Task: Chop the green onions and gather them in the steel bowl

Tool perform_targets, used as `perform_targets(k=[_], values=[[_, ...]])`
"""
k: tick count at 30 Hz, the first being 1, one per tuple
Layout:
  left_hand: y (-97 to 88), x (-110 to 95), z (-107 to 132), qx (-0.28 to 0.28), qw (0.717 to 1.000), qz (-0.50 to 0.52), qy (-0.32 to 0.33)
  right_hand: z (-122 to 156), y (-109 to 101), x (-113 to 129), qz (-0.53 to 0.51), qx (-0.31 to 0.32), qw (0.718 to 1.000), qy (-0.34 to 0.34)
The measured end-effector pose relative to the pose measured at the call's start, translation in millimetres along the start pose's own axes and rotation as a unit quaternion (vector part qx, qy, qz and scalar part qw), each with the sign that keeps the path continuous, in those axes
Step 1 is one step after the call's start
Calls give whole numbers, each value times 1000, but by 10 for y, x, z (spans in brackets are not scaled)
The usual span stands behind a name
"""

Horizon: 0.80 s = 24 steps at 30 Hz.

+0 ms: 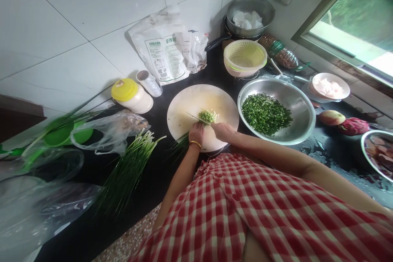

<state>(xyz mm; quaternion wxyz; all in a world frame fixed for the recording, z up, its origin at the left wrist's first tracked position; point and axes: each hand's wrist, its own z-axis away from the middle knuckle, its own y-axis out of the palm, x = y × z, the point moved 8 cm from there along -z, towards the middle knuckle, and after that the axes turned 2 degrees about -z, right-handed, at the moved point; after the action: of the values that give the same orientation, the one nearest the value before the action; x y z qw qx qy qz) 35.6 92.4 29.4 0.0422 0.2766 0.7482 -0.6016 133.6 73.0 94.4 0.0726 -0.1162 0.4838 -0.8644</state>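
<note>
On a round cutting board, my left hand is closed over a bundle of green chives, whose long ends trail off the board's lower left. My right hand grips a knife by its handle, which the fingers hide. The thin blade slants across the board just beyond my left fingers. Against the far side of the blade lies a small pile of chopped pale-green chives. To the right, a wide steel bowl holds a heap of chopped greens.
A bunch of whole chives lies left of the board, near plastic bags and a yellow-lidded jar. Behind stand a white package and a yellow colander. Dragon fruit sits at right, beside a metal bowl.
</note>
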Motion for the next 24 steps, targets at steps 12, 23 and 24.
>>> perform_targets(k=[12,23,24], values=[[16,26,-5,-6,999,-22,-24,-98,0,-15,-17,-17,1000,-10],[24,56,-14,-15,1000,0,-26,-220,37,26,-19,-20,1000,-15],[23,56,-15,-16,1000,-3,-26,-200,36,15,-14,-17,1000,-15]])
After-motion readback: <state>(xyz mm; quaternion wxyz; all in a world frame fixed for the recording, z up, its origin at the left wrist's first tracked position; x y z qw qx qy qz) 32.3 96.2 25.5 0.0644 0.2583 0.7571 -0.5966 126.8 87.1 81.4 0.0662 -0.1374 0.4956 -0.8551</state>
